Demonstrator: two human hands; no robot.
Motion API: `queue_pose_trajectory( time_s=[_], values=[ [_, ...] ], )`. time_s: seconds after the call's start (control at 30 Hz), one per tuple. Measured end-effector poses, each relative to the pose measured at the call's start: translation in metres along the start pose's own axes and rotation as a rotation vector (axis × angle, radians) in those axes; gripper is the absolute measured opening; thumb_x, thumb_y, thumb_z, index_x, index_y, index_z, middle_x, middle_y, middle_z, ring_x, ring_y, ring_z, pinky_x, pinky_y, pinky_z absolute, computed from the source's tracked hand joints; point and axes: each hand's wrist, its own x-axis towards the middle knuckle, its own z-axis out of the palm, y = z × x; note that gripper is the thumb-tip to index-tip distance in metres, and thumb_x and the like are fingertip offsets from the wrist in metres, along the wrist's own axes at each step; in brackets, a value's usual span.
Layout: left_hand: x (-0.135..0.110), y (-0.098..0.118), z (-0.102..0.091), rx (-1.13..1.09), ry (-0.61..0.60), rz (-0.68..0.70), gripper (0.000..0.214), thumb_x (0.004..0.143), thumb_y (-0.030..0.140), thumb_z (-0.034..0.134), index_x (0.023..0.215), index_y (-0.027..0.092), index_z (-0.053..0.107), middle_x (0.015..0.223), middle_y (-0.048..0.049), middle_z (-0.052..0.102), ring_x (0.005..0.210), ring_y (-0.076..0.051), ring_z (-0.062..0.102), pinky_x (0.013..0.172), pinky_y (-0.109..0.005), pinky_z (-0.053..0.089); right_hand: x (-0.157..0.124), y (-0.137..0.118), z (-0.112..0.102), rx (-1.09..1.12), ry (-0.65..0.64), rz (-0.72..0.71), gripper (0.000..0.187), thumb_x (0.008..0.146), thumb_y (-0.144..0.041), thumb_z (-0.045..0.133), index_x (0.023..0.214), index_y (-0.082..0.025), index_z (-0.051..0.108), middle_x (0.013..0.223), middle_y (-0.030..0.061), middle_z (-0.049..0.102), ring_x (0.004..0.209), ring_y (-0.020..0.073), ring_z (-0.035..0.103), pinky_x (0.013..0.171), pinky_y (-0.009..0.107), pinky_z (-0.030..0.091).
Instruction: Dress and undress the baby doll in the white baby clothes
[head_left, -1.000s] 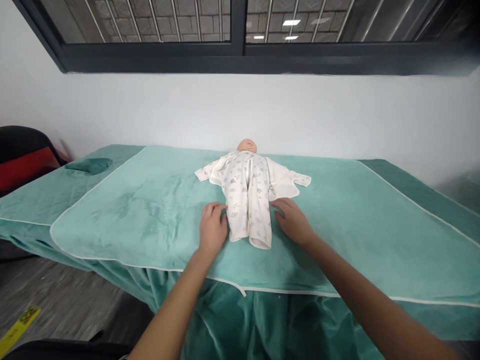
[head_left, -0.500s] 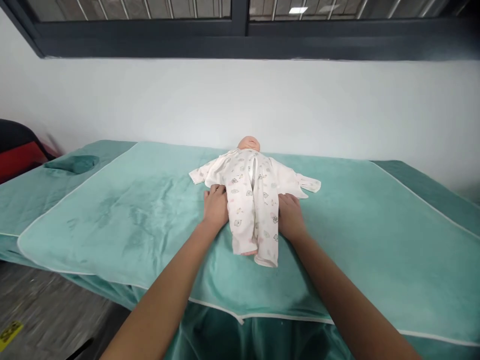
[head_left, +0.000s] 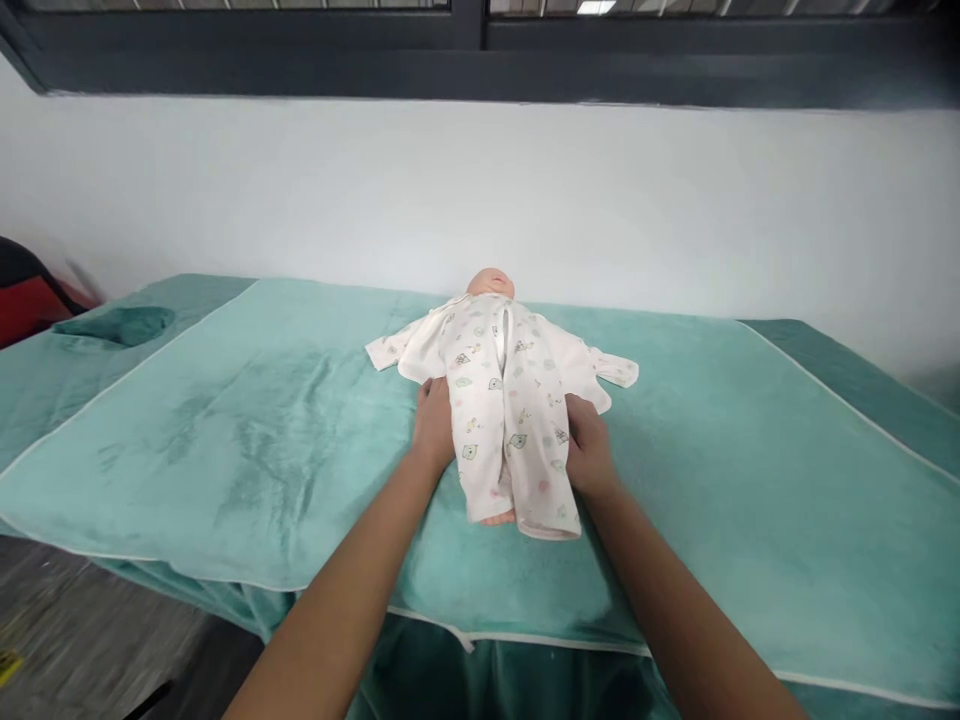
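A baby doll (head_left: 491, 282) lies on its back, its head toward the wall. White baby clothes (head_left: 517, 400) with small printed animals cover its body, the sleeves spread to both sides. Two legs of the cloth hang toward me, and a bit of pink doll foot (head_left: 499, 518) shows below the left one. My left hand (head_left: 435, 422) is closed at the clothes' left edge, fingertips partly hidden. At the right edge, my right hand (head_left: 589, 440) has its fingers curled behind the cloth, mostly out of sight.
The doll rests on a light green padded sheet (head_left: 225, 440) with white piping, spread over a darker green bed cover. A face hole (head_left: 124, 325) shows at the left end. A red and black object (head_left: 26, 305) stands far left, and a white wall (head_left: 480, 190) rises behind.
The right leg of the clothes has swung outward to the right, widening the lower part. My right hand has shifted slightly outward and toward me. The view has tilted down a little.
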Motion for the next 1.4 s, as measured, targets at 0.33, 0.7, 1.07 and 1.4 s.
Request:
queue_pose_trajectory(
  time_s=[0.33,0.7,1.07,1.4],
  values=[
    [-0.010,0.002,-0.010,0.312,0.008,0.044,0.017,0.093,0.022,0.051,0.095,0.019,0.067,0.104,-0.0141,0.068,0.105,-0.032,0.058,0.093,-0.045,0.039,0.001,0.007,0.006,-0.110,-0.081,0.020,0.020,0.091,-0.027,0.040,0.072,-0.023,0.040,0.073,0.0012,0.050,0.072,0.0196,0.046,0.068,0.033,0.033],
    [-0.045,-0.010,-0.042,0.249,-0.043,0.148,0.017,0.090,0.022,0.049,0.079,0.020,0.062,0.091,-0.0091,0.066,0.095,-0.027,0.056,0.085,-0.041,0.041,0.001,0.005,0.005,-0.182,-0.131,0.067,0.025,0.082,-0.023,0.043,0.060,-0.023,0.030,0.060,0.0007,0.046,0.064,0.0174,0.039,0.064,0.032,0.027],
    [0.018,-0.065,-0.047,0.050,0.132,-0.459,0.027,0.081,0.040,0.066,0.096,0.017,0.065,0.121,-0.0185,0.058,0.117,-0.038,0.053,0.094,-0.048,0.045,-0.001,0.006,0.006,-0.206,-0.160,0.160,0.034,0.084,-0.030,0.042,0.057,-0.021,0.025,0.053,0.0008,0.043,0.060,0.0157,0.037,0.060,0.031,0.023],
    [0.021,-0.003,-0.086,-0.205,0.281,-0.309,0.020,0.099,0.037,0.041,0.096,0.020,0.052,0.091,-0.0029,0.062,0.084,-0.018,0.058,0.076,-0.028,0.048,0.000,0.005,0.007,-0.164,-0.156,0.190,0.031,0.084,-0.031,0.041,0.057,-0.022,0.030,0.056,0.0017,0.050,0.061,0.0165,0.042,0.060,0.030,0.026]
  ],
)
